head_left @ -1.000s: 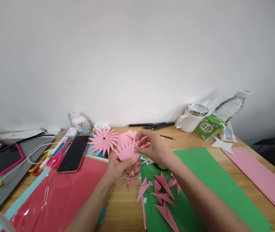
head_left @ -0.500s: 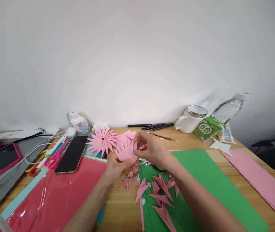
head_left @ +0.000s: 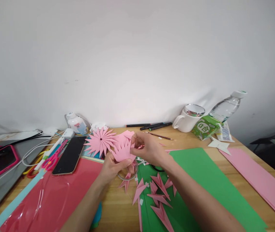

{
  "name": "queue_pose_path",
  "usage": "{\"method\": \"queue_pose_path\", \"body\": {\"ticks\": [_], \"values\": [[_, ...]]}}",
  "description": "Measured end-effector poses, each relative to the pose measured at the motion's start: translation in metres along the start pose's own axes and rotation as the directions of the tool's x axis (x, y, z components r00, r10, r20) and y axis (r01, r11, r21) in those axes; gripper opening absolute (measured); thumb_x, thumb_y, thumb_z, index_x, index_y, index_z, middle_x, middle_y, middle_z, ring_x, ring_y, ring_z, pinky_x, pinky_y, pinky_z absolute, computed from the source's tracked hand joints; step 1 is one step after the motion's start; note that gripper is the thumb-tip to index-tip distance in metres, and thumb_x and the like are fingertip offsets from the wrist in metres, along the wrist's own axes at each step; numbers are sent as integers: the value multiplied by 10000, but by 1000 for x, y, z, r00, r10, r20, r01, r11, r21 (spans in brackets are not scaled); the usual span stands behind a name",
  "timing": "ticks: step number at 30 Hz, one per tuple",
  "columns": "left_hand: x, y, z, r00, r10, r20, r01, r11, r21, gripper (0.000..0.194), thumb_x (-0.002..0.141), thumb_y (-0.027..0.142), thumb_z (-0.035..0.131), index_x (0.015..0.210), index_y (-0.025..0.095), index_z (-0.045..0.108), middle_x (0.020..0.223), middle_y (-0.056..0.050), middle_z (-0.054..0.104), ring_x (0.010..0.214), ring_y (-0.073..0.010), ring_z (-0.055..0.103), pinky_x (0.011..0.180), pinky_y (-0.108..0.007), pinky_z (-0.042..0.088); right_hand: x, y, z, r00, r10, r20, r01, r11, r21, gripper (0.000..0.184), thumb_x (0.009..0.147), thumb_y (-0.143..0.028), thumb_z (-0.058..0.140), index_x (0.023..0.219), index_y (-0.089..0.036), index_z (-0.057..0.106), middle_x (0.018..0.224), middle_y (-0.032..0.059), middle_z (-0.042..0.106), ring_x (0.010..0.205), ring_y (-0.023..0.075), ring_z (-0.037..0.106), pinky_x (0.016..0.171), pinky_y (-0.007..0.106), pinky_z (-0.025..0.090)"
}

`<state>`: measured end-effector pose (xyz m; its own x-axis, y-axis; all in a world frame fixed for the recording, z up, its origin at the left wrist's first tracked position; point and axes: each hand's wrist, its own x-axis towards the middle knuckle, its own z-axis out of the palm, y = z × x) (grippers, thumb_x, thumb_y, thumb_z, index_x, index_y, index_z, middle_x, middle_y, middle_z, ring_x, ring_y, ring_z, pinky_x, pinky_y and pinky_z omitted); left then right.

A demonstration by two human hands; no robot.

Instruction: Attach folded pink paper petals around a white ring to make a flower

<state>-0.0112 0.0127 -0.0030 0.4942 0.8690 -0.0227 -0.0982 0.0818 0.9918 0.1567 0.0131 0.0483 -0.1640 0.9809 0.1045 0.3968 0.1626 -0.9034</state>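
Observation:
My left hand (head_left: pixel 113 167) is closed on the lower edge of a spiked pink folded-paper fan (head_left: pixel 121 154), thumb in front. At the fan's right side, my right hand (head_left: pixel 148 149) pinches its edge with thumb and fingers; the fingertips are partly hidden. Just below the hands is a roll of clear tape (head_left: pixel 119 177). Behind the fan, to the left, lies a round pink paper star (head_left: pixel 100 140) with a small dark centre. Several pointed pink folded pieces (head_left: pixel 160 211) are scattered below my right wrist.
Green paper (head_left: pixel 200 180) lies under my right forearm, red sheets (head_left: pixel 62 190) by the left. A phone (head_left: pixel 69 156) and pink scissors (head_left: pixel 54 159) are at left. A white mug (head_left: pixel 187 120), green box (head_left: pixel 205 127) and tilted water bottle (head_left: pixel 227 108) stand back right, near markers (head_left: pixel 160 126).
Both hands keep hold of the pink paper fan, with only slight finger movement. The whole view has shifted a little. At the far left edge, another person's hand came into view and drew back.

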Motion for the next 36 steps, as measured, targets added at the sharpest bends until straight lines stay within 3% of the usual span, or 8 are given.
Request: {"method": "queue_pose_path", "body": {"ticks": [10, 13, 18, 22, 25, 27, 31, 36], "values": [[0, -4, 0, 999, -42, 16, 41, 997, 68, 305, 745, 352, 685, 550, 117, 679, 524, -85, 667, 468, -151, 591, 504, -251, 479, 0, -5, -2, 1000, 7, -29, -10, 994, -111, 180, 582, -51, 570, 645, -188, 472, 583, -57, 525, 526, 87, 473, 497, 190, 330], [0, -1, 3, 999, -52, 17, 52, 999, 4, 296, 726, 346, 701, 545, 114, 669, 502, -81, 656, 454, -148, 585, 489, -246, 470, 1, -4, 0, 998, -19, -61, 12, 993, -113, 163, 600, -51, 553, 642, -188, 475, 549, -66, 497, 506, 83, 459, 483, 187, 319], [-1, 4, 12, 996, -85, 13, 86, 978, -191, 262, 655, 333, 756, 569, 109, 652, 441, -44, 615, 390, -120, 543, 433, -221, 438, 0, -3, -6, 1000, -25, 19, 27, 995, -94, 116, 681, -71, 533, 721, -175, 565, 572, -43, 569, 512, 94, 522, 508, 197, 385], [-1, 2, 15, 988, -55, -143, 30, 985, -171, 252, 644, 327, 767, 580, 106, 665, 483, -57, 653, 419, -141, 581, 466, -248, 487, -5, -6, -2, 987, -143, -72, 135, 986, -97, 175, 725, -54, 525, 792, -180, 625, 731, 6, 657, 652, 125, 603, 630, 246, 481], [0, -2, 14, 947, 38, -320, -70, 993, -91, 239, 640, 324, 771, 589, 107, 686, 560, -74, 696, 516, -180, 646, 539, -277, 530, -11, -10, 13, 919, -246, -308, 217, 968, -126, 156, 737, -67, 564, 753, -184, 665, 930, 64, 667, 818, 168, 636, 729, 303, 514], [1, -2, 14, 907, 56, -418, -115, 987, -115, 236, 605, 329, 791, 639, 116, 694, 607, -64, 711, 556, -193, 660, 570, -299, 545, -15, -13, 25, 857, -317, -407, 285, 949, -138, 150, 751, -81, 581, 758, -192, 682, 940, 73, 658, 861, 180, 642, 749, 311, 524], [0, 1, 14, 846, 115, -520, -216, 966, -138, 277, 545, 290, 824, 741, 141, 697, 720, -37, 728, 654, -187, 670, 618, -282, 545, -19, -14, 45, 750, -451, -484, 432, 888, -158, 186, 788, -85, 579, 867, -207, 694, 937, 71, 643, 799, 153, 648, 688, 279, 547], [-3, -3, 10, 780, 192, -596, -204, 978, 48, 178, 596, 255, 783, 708, 143, 702, 700, -35, 720, 648, -188, 653, 562, -254, 529, -21, -14, 56, 660, -527, -535, 524, 834, -173, 267, 820, -49, 546, 952, -230, 690, 993, 83, 618, 856, 161, 643, 695, 290, 572]]}}
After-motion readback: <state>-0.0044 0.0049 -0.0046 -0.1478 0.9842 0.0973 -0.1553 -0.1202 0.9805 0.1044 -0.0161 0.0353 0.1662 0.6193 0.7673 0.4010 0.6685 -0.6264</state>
